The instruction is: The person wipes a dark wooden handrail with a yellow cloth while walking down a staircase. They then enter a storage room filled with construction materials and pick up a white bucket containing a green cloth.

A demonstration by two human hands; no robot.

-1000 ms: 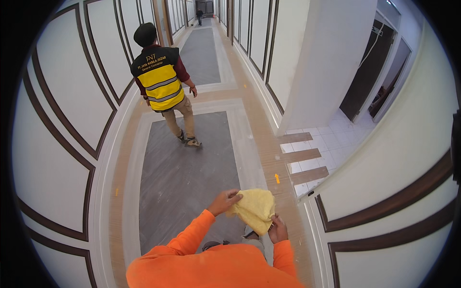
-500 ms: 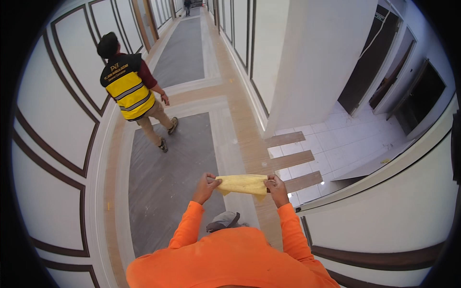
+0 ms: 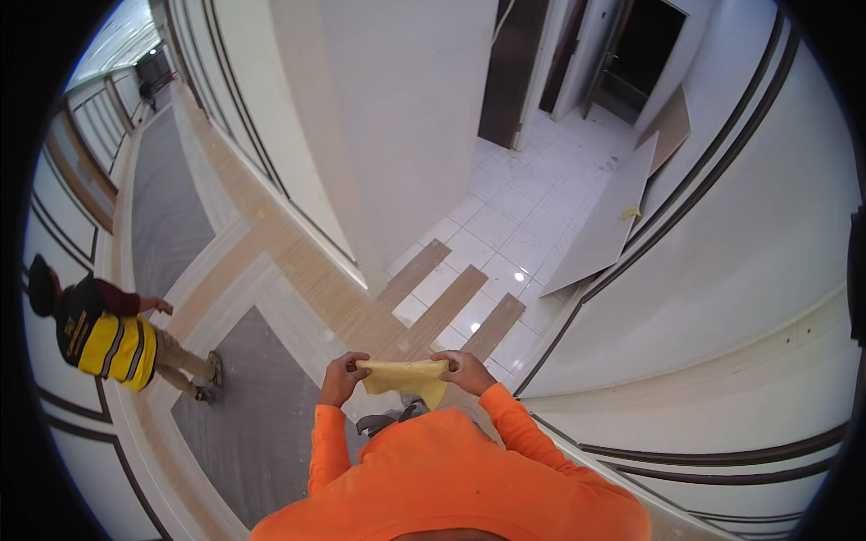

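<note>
A yellow cloth (image 3: pixel 403 375) is stretched between my two hands in front of my orange sleeves. Its left top corner is pinched by my left hand (image 3: pixel 341 379), and the right top corner by my right hand (image 3: pixel 467 371). The upper edge runs nearly straight from hand to hand, while the lower part hangs down loose. Below the cloth, part of a grey shoe (image 3: pixel 379 424) shows over the floor.
Wood planks (image 3: pixel 496 326) jut unevenly over white floor tiles (image 3: pixel 532 216) at a doorway. Two boards (image 3: pixel 606 225) lean on the right wall, a yellow scrap on one. At left, a person in a yellow vest (image 3: pixel 117 347) stands on the grey floor panel (image 3: pixel 253 406).
My view has swung right toward the tiled doorway, so the person now appears farther left. The cloth stays in both hands; its lower part hangs down more.
</note>
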